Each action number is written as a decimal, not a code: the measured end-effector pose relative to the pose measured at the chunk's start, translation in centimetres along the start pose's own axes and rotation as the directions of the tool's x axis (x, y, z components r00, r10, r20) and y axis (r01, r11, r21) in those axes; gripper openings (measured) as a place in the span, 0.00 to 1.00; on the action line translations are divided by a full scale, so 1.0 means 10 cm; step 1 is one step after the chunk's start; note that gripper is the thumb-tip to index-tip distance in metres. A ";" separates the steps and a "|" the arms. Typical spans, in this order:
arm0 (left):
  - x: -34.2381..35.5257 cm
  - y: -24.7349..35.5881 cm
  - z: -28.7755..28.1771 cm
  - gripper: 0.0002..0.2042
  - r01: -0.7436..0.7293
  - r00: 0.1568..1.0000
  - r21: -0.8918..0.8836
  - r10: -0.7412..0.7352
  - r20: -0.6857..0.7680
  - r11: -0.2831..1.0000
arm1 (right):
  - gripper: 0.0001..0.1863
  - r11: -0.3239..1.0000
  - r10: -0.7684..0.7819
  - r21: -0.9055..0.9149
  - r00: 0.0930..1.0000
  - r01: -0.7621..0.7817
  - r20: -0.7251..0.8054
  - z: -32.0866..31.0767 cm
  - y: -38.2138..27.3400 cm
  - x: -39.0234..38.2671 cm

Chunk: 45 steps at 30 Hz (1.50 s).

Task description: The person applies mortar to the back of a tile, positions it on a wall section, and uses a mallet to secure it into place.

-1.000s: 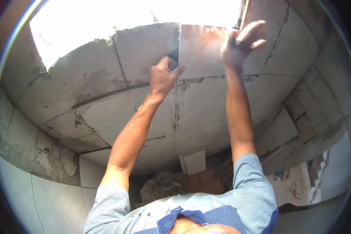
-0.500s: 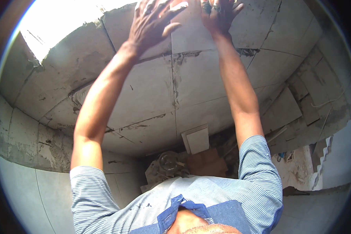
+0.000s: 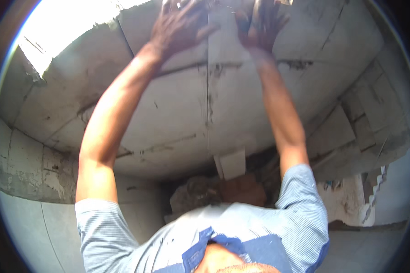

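Grey tiled wall (image 3: 168, 136) with mortar-streaked joints fills our view. At its upper edge, our left hand (image 3: 180, 27) lies flat, fingers spread, on a large pale tile (image 3: 228, 45). Just beside it, our right hand (image 3: 261, 25) presses flat, fingers apart, on the same tile. Below, a small white tile piece (image 3: 232, 164) leans near rubble (image 3: 200, 193).

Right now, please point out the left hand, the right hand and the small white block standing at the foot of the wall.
left hand (image 3: 180, 27): head view, back of the hand.
right hand (image 3: 261, 22): head view, back of the hand.
small white block (image 3: 233, 164): head view, its front face.
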State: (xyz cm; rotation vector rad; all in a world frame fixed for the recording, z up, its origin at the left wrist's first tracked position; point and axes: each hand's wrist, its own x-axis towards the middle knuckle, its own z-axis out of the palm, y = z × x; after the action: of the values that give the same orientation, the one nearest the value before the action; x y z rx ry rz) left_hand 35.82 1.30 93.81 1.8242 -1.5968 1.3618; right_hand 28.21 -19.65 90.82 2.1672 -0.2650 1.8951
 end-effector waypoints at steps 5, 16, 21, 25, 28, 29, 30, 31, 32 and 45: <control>-0.07 -0.10 -0.02 0.34 -0.059 0.998 0.090 0.058 0.007 0.994 | 0.40 0.956 -0.048 0.289 0.998 0.060 -0.048 -0.62 -0.05 0.03; -0.03 -0.11 -0.04 0.35 -0.041 0.994 0.074 0.048 -0.102 0.996 | 0.45 0.980 -0.017 0.199 0.997 0.031 -0.069 -0.59 -0.28 0.19; 0.07 0.00 0.03 0.33 -0.101 0.978 0.118 0.120 -0.170 0.988 | 0.44 0.993 -0.011 0.117 0.998 0.003 0.066 -0.20 -0.21 0.22; -0.05 -0.09 -0.10 0.33 -0.012 0.999 0.114 0.015 -0.028 0.993 | 0.42 0.994 -0.058 0.096 0.998 0.059 -0.005 -0.47 -0.29 0.12; -0.01 -0.05 0.05 0.26 -0.003 0.999 0.149 0.008 -0.033 0.989 | 0.41 0.999 0.002 0.042 0.999 0.000 -0.051 -0.29 -0.04 -0.02; 0.03 -0.03 0.07 0.26 -0.008 0.999 0.143 0.014 -0.042 0.990 | 0.41 0.999 0.012 -0.049 1.000 -0.013 -0.018 -0.24 0.01 0.06; 0.07 -0.02 0.08 0.25 -0.002 0.997 0.126 0.013 -0.081 0.992 | 0.41 0.999 -0.002 0.037 0.998 0.004 -0.061 -0.17 0.07 0.21; 0.04 -0.01 0.06 0.25 0.009 0.995 0.113 0.002 -0.101 0.994 | 0.41 0.996 -0.016 0.083 0.999 0.020 -0.042 -0.18 0.04 0.27; 0.01 0.00 0.04 0.25 0.011 0.996 0.108 -0.001 -0.090 0.994 | 0.42 0.996 0.009 0.091 1.000 -0.010 0.005 -0.19 0.01 0.30; -0.04 -0.10 0.03 0.27 0.060 0.998 0.175 -0.060 -0.002 0.983 | 0.40 0.999 -0.016 0.036 1.000 0.015 0.013 -0.44 -0.04 -0.03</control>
State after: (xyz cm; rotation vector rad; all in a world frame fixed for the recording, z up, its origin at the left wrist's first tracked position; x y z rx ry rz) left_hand 36.87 1.56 93.66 1.9580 -1.4511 1.5142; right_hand 24.09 -17.96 91.03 2.1996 -0.2174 1.8920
